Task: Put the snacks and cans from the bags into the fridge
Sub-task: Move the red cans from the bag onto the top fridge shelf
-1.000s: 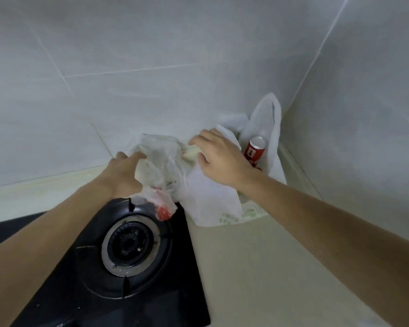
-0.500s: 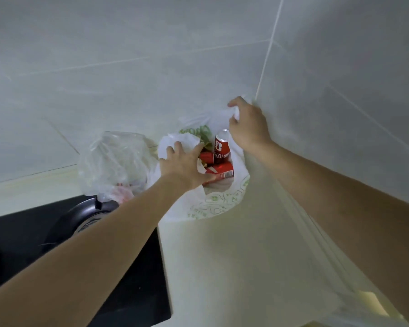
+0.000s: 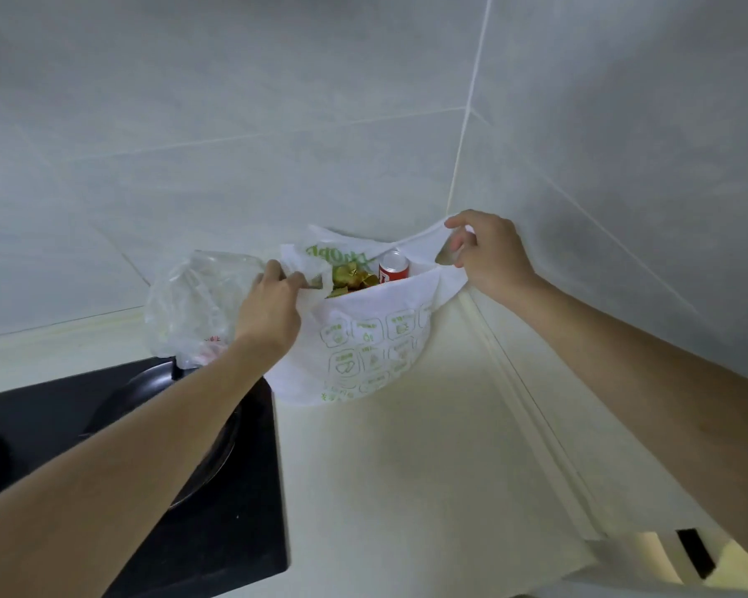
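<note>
Black glass of a stove top (image 3: 217,511) fills the near left, set into a pale countertop (image 3: 407,489). Two bare forearms reach forward over them toward the tiled corner.

Judging from this view, the task has barely begun: nothing has left the bags, and no fridge is in sight. Everything is yet to be carried over.

At mid distance, the left hand (image 3: 268,308) is extended, knuckles up, fingers curled around the left handle of a white shopping bag (image 3: 363,347) printed with green icons. The right hand (image 3: 489,256) is farther back, near the wall corner, pinching the bag's right handle between thumb and fingers. Together they pull the mouth wide open.

Inside the bag, a red can (image 3: 393,269) stands upright toward the back, with gold and green wrapped snacks (image 3: 350,276) just beside it on the left.

Left of the white bag, touching the stove's far edge, sits a crumpled clear plastic bag (image 3: 195,304); its contents are too blurred to name.
</note>
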### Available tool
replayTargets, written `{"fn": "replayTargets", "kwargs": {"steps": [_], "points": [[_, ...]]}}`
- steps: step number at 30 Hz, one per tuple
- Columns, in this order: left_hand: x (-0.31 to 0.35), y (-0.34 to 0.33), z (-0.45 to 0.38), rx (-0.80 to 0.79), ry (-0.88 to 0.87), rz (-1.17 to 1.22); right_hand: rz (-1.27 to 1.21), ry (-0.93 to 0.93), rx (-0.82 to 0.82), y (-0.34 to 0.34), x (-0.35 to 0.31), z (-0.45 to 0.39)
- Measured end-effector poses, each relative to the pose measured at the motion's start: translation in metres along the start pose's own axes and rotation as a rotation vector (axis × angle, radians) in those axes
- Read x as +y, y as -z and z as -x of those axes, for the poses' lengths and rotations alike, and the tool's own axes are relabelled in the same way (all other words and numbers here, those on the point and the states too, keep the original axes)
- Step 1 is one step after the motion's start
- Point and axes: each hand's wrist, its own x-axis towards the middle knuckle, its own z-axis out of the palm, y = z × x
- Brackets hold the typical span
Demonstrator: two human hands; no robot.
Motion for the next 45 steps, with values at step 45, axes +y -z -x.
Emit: {"fn": "replayTargets", "kwargs": {"steps": [45], "points": [[0.035,0.153,0.03,0.191,0.32,1.164,-0.313,-0.212,0.012,0.031,-0.047,0.03]]}}
